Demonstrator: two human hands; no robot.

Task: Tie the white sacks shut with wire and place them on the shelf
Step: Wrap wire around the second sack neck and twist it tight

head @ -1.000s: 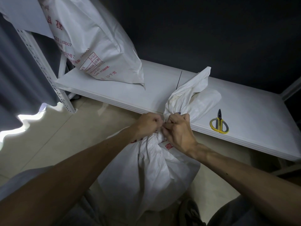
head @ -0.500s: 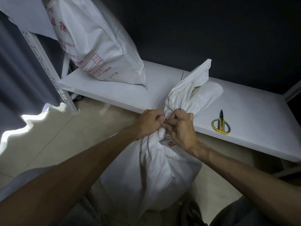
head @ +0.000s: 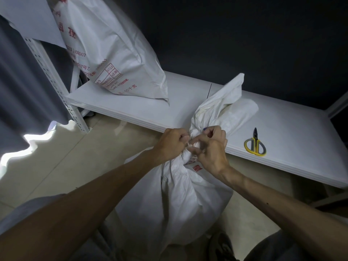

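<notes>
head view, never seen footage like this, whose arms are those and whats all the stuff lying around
No machine here: a person wears a camera on the head, so you look down as they do. The left hand and the right hand both pinch the gathered neck of a white sack standing on the floor. Any wire there is too thin to make out. Behind it runs a low white shelf; on it a second sack sits at the left and yellow-handled cutters lie at the right.
</notes>
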